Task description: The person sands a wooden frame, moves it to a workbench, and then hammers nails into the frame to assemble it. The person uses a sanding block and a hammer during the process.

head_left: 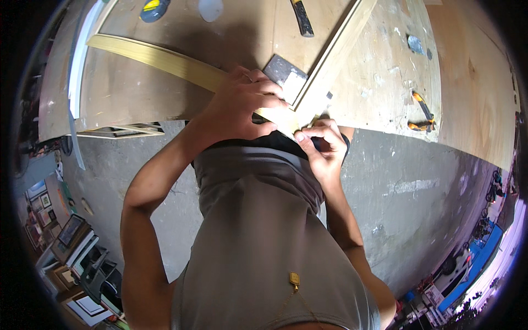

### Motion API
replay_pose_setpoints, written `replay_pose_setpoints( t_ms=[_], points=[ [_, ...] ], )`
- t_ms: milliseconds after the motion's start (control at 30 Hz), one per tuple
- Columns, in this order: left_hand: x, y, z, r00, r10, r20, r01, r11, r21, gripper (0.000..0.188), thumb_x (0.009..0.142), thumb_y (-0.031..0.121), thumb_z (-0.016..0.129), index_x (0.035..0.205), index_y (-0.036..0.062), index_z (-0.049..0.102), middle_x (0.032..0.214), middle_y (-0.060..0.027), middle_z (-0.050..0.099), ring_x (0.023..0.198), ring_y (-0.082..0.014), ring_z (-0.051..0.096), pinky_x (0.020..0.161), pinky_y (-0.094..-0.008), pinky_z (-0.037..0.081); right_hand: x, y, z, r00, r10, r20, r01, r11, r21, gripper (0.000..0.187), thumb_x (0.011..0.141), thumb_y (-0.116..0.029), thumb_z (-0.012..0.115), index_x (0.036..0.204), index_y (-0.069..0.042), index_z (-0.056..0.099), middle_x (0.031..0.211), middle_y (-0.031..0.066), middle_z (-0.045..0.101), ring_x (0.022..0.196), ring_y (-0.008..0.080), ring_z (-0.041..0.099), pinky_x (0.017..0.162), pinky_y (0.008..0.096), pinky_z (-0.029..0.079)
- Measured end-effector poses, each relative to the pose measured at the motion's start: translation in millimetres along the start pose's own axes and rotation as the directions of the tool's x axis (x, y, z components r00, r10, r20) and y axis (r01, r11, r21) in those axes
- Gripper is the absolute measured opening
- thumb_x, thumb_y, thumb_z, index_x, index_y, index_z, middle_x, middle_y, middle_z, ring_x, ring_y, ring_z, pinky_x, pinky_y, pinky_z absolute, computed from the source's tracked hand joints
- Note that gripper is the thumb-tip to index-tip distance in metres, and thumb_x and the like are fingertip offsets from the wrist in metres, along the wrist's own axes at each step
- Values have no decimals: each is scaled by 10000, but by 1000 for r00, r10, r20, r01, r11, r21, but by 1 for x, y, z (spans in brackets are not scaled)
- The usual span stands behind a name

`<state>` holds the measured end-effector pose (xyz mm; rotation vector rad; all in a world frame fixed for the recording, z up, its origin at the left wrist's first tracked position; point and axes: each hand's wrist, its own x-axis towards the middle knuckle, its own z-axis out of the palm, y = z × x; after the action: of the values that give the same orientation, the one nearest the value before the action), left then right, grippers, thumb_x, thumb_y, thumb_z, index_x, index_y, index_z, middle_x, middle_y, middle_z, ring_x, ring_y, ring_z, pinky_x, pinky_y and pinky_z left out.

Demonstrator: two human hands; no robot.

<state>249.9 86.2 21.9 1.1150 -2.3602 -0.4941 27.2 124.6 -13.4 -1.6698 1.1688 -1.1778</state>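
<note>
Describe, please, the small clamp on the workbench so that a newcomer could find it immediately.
Start at the plywood workbench and follow its near edge rightward past the frame corner under the hands. The clamp lies alone there; its orange and black grips distinguish it from the grey scraps nearby.

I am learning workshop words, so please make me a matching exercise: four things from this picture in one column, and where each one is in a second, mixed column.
Things:
1. left hand
2. right hand
3. orange-handled pliers
4. grey block

Places:
A. alone on the plywood bench, far right
B. pressed flat on the frame moulding's corner
C. inside the frame's corner angle
D. pinching at the corner's near tip, at the bench edge

Pairs: 1-B, 2-D, 3-A, 4-C
</note>
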Motion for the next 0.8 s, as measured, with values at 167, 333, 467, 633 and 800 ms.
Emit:
replay_pose_setpoints(
  t_ms=[167,333,467,633,800],
  points=[
    [-7,3,-15,991,9,-135,-12,1000,-25,357,672,323,730,975,147,661,1021,-24,619,1029,-231,519,957,-407,314,-8,2,4,997,24,-71,-21,999,40,115,711,-41,747,781,-21,657,693,38,563,622,107,500,564,233,403],
    [-28,-57,-44,904,-233,-359,295,947,128,268,710,217,712,947,98,671,889,-62,648,892,-240,594,823,-352,442,-11,-1,3,990,136,-39,-135,991,7,119,729,-70,743,792,-14,658,609,19,493,562,93,434,534,225,375],
    [-27,-75,-65,830,-549,-101,539,835,-108,222,734,177,690,918,53,670,791,-101,649,748,-231,625,700,-326,488,-7,-11,1,993,115,-25,-117,990,-78,121,732,-74,741,795,-13,658,605,19,491,561,91,435,527,229,379],
    [0,-70,-78,818,-571,70,561,818,124,273,695,274,715,819,39,652,748,-116,644,678,-236,621,643,-355,480,-6,-25,6,998,35,-49,-42,987,-155,110,745,-73,730,799,-16,652,625,29,514,561,88,449,519,225,389],
    [26,-69,-65,823,-533,198,422,805,416,297,637,305,730,737,43,633,710,-133,631,689,-273,617,626,-385,469,-11,-18,9,995,37,-89,-50,987,-151,112,749,-74,722,804,-13,646,613,35,511,540,101,447,505,240,389]
  ],
)
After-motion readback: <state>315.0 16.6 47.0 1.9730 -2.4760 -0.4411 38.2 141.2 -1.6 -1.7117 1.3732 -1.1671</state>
